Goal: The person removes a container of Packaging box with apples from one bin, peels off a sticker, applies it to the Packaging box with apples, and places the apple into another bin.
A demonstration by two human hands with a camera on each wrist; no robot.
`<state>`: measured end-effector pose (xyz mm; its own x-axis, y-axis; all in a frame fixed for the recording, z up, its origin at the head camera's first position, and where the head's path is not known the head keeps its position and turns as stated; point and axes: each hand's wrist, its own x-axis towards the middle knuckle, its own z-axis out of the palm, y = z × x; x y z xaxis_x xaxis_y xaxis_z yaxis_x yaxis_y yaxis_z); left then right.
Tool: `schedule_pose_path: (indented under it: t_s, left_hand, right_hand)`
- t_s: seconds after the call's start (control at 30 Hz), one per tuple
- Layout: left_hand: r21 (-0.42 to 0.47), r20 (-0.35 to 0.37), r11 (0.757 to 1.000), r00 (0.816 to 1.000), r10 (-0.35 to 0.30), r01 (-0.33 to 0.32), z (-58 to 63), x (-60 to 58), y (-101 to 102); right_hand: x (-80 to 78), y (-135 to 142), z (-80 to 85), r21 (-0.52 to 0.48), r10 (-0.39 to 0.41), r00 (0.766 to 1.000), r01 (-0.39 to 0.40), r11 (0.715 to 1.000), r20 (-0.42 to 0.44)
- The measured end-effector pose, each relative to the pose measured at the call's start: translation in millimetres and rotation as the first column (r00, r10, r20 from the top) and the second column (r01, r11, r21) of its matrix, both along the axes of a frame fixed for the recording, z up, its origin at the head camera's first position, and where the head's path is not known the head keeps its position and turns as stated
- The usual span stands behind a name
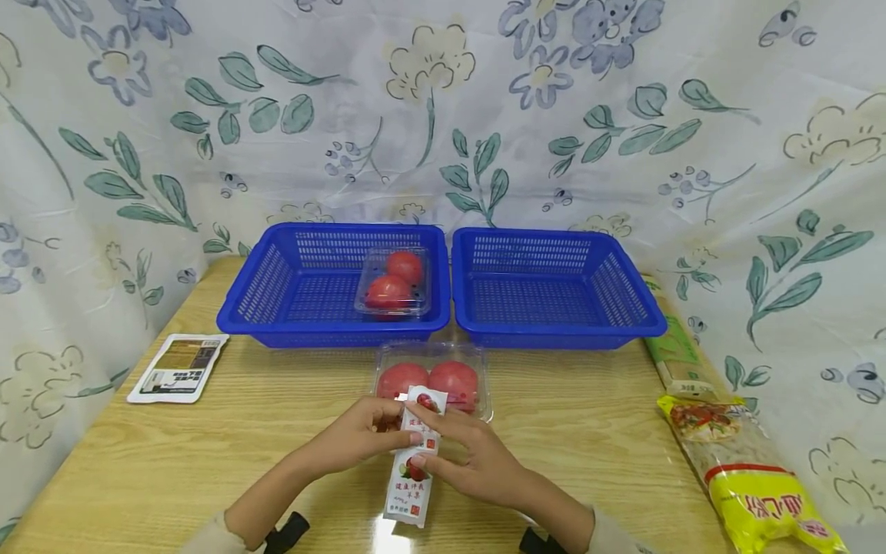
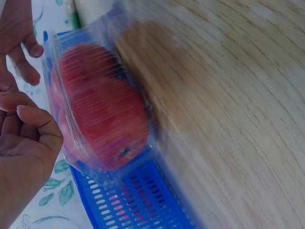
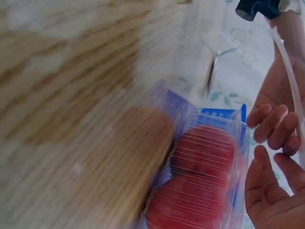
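A white label strip (image 1: 408, 496) printed with red fruit pictures and Chinese characters runs between both hands in the head view. My left hand (image 1: 356, 435) pinches its left edge with thumb and fingers. From the other side, my right hand (image 1: 477, 458) holds it, thumb on the printed face and a finger near the top. Right behind the strip is a clear plastic box (image 1: 432, 352) of round red fruits (image 1: 453, 381), partly covered by strip and fingers. The right wrist view shows the white strip (image 3: 289, 71) edge-on beside the hands.
Two blue baskets (image 1: 332, 335) (image 1: 554, 335) stand side by side behind; the left one holds another clear box (image 1: 394, 304) of red fruits. A white pouch (image 1: 178, 369) lies at left. At right lie a green package (image 1: 681, 350) and a yellow bag (image 1: 754, 485).
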<state>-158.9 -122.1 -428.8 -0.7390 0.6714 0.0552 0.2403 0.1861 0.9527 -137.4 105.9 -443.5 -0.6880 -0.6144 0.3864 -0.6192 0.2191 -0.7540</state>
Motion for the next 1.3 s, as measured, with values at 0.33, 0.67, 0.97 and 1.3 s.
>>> schedule_pose_path:
  t_s: [0.33,0.67,0.97,1.3]
  left_hand:
    - [0.023,0.056,1.000,0.998,-0.002,0.001,-3.6,6.5,4]
    - [0.078,-0.022,0.996,0.999,0.041,-0.039,-7.0,13.7,9]
    - [0.086,-0.118,0.991,0.987,0.113,-0.103,-9.2,13.4,13]
    - [0.126,-0.158,0.987,0.981,0.117,-0.097,-7.9,14.6,13]
  right_hand:
    - [-2.1,5,0.0,-0.019,-0.060,0.998,0.060,0.998,0.000]
    - [-2.6,7,0.8,-0.072,-0.056,0.995,0.062,0.995,0.081]
    - [0.8,2,-4.1,-0.086,-0.041,0.998,0.045,0.995,0.044]
    - [2.2,-3,-7.4,-0.095,-0.034,0.999,0.032,0.995,-0.021]
